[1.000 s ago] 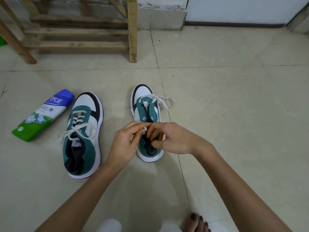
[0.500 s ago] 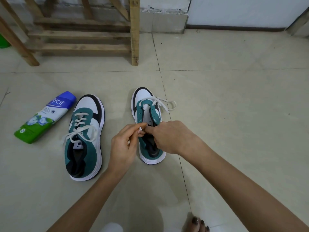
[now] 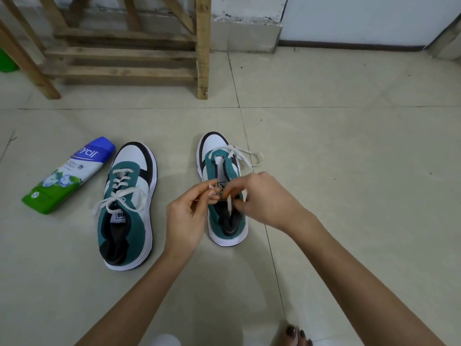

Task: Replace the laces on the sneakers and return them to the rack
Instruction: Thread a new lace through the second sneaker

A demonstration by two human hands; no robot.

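Change: hands have drawn a little apart since a moment ago, so the tongue label [image 3: 221,187] now shows between them, and a lace [image 3: 229,207] end hangs below the right fingers.
Left hand [image 3: 188,218]: thumb and forefinger pinched together at the tongue; I cannot tell whether lace lies between them.
Right hand [image 3: 267,198]: fingers curled, pinching the white lace.
Half-laced sneaker [image 3: 212,146]: directly under both sets of fingers, on the floor [image 3: 349,171], toe pointing away; lace threaded only near the toe, loose loops lying just beyond the right fingers.
In the way: the hands cover the middle eyelets.
Laced sneaker [image 3: 129,221]: beside the left hand, on its outer side, apart from it.
Bottle [image 3: 72,173]: lying flat, further out on that side.
Rack [image 3: 124,71]: wooden, well beyond the fingertips — no shoes on the slats in view.
Toes [image 3: 295,333]: near the bottom edge, under the right forearm.
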